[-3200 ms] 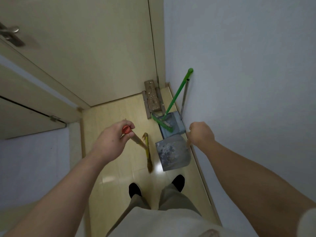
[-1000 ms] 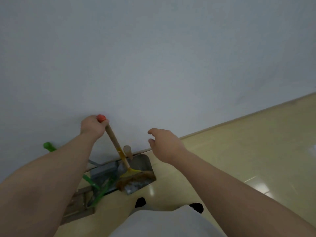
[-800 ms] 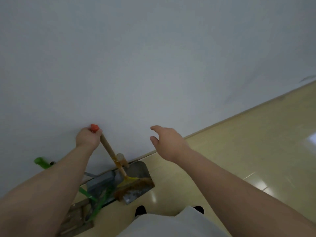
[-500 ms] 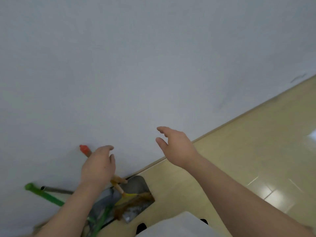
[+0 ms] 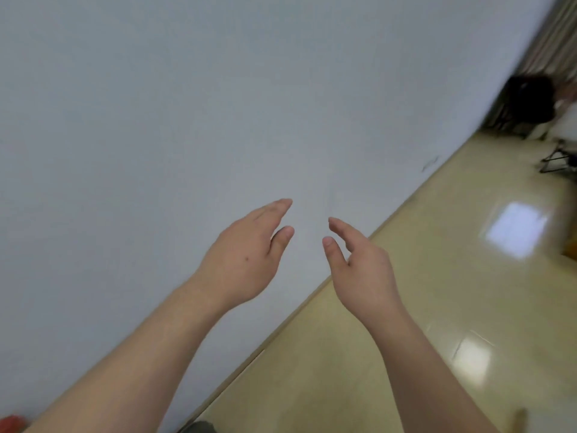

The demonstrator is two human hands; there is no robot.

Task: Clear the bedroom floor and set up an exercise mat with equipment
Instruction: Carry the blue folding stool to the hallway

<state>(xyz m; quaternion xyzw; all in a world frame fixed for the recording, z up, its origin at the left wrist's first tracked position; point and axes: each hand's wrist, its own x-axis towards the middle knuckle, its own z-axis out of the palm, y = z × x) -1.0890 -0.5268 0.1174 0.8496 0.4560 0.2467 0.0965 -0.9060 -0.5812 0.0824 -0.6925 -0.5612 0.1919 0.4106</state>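
Note:
My left hand [image 5: 246,257] and my right hand [image 5: 359,267] are raised side by side in front of the pale wall [image 5: 187,120], fingers loose and straight, holding nothing. Only the red tip of the broom handle [image 5: 11,422] shows at the bottom left corner. The dustpans and the broom head are out of view. No mat or exercise equipment is visible.
A glossy beige floor [image 5: 437,307] runs to the right along the skirting. At the far right stand a dark chair or bag [image 5: 530,104], a black stand's legs [image 5: 555,160] and a curtain [image 5: 559,35], all blurred.
My left hand has let go of the broom, left leaning on the wall, and risen beside my right hand. The view has swung right, away from the corner.

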